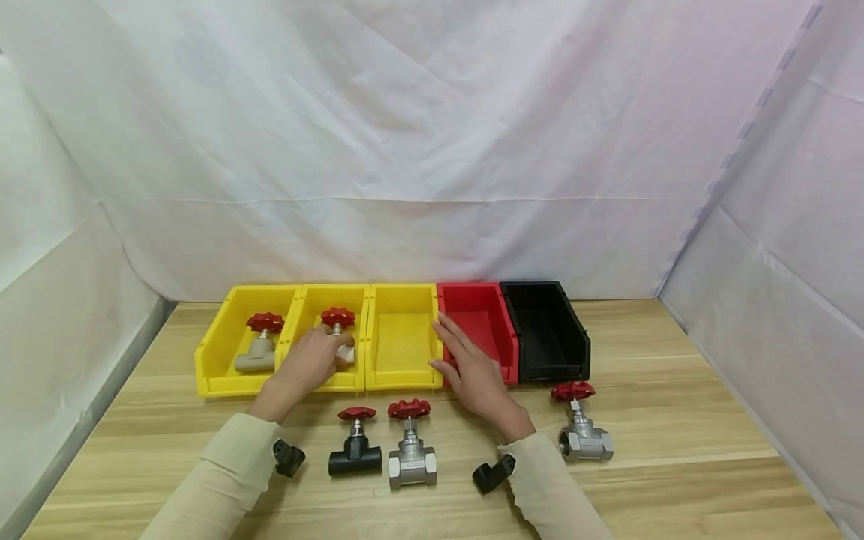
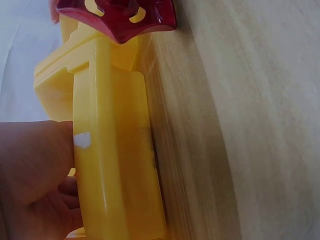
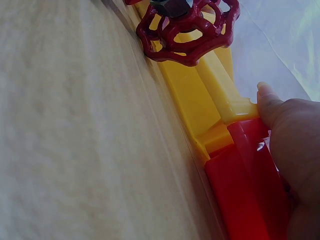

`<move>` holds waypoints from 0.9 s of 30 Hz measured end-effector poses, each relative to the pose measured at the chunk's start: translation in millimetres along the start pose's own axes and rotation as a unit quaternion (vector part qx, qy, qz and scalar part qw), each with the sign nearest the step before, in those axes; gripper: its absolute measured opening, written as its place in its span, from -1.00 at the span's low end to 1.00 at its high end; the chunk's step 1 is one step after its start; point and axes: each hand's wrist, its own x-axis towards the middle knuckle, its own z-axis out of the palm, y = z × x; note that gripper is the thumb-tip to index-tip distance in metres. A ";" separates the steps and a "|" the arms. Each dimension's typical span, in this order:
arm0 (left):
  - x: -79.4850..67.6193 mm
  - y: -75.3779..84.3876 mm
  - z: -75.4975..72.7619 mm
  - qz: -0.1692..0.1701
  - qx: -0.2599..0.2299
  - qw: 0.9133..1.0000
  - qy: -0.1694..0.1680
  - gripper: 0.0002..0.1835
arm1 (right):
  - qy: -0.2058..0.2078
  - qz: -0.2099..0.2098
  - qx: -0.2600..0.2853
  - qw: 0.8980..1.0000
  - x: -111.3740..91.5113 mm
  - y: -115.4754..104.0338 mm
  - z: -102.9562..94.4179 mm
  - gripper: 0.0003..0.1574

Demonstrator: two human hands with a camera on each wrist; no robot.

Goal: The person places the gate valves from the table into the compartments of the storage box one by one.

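My left hand reaches into the second yellow bin from the left. Its fingers curl round the pale body of a gate valve, whose red handwheel rises above them. In the left wrist view the bin's front wall hides that valve, and the curled left fingers show behind it. My right hand rests over the red bin, fingers extended, fingertips right at the wall shared with the third yellow bin. In the right wrist view its thumb lies along the rim.
The leftmost yellow bin holds a grey-beige valve. A black bin ends the row at right. On the wooden table in front stand a black valve, a steel valve and another steel valve farther right.
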 end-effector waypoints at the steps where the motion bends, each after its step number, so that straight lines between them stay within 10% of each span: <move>1: 0.0 0.1 -0.1 -0.002 -0.002 1.000 -0.003 -0.68 | -0.001 0.000 0.000 1.000 0.0 -0.2 0.0 -0.10; 17: -1.8 0.7 -3.8 -0.015 -0.035 0.999 -0.023 -0.67 | -0.001 -0.003 0.003 1.000 0.5 -0.5 -1.3 -0.12; 27: -14.3 4.9 -12.2 0.002 -0.016 1.000 0.027 -0.69 | 0.001 -0.009 0.005 1.000 0.3 -1.8 -2.8 -0.12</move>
